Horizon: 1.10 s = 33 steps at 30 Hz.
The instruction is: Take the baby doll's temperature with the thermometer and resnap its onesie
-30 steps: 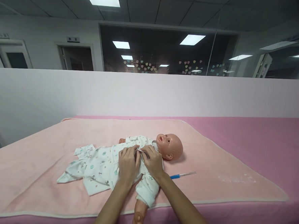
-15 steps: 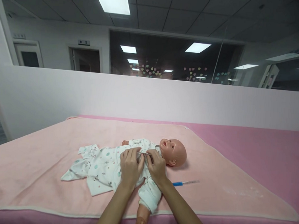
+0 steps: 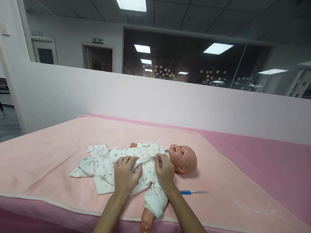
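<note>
A baby doll [image 3: 185,160] lies on its back, head to the right, wearing a white printed romper [image 3: 106,169]. My left hand [image 3: 127,172] pinches the edge of the romper's front opening at the belly, where a small round snap shows by the fingertips. Higher up near the doll's neck, my right hand [image 3: 165,169] grips the same edge, and the cloth is drawn taut between both hands. One doll arm sticks out of its sleeve toward me, between my forearms. The romper's legs lie flat to the left.
A thermometer-like stick with a blue end [image 3: 193,192] lies right of my right wrist. Beneath everything is a peach blanket [image 3: 50,148] on a pink padded surface [image 3: 274,162]. A white low wall [image 3: 172,103] with glass above stands behind.
My left hand has slid left along the romper's edge, away from my right hand, which stays near the neck. The camera view has tilted and shifted slightly.
</note>
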Available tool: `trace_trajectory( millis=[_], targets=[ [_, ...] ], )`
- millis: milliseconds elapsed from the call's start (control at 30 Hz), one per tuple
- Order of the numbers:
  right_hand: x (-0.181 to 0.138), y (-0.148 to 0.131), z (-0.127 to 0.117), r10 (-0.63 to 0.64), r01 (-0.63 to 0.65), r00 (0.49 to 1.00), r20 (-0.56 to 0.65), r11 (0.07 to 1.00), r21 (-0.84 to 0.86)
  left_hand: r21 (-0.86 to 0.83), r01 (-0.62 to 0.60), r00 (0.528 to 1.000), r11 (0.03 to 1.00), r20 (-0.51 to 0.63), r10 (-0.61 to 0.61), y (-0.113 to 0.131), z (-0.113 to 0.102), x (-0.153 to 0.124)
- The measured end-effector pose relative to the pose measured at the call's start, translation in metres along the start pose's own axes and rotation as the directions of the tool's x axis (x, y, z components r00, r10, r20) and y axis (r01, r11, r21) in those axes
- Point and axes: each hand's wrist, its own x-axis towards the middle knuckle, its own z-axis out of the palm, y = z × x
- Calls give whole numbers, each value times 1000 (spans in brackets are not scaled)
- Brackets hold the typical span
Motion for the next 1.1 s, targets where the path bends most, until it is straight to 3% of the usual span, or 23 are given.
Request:
trace_trajectory(
  millis=[1100],
  targets=[
    [-1,0,0,9,-9,1000,24,1000,-17,-130,37,999,991,6,-36,-11,2,-3]
  ],
)
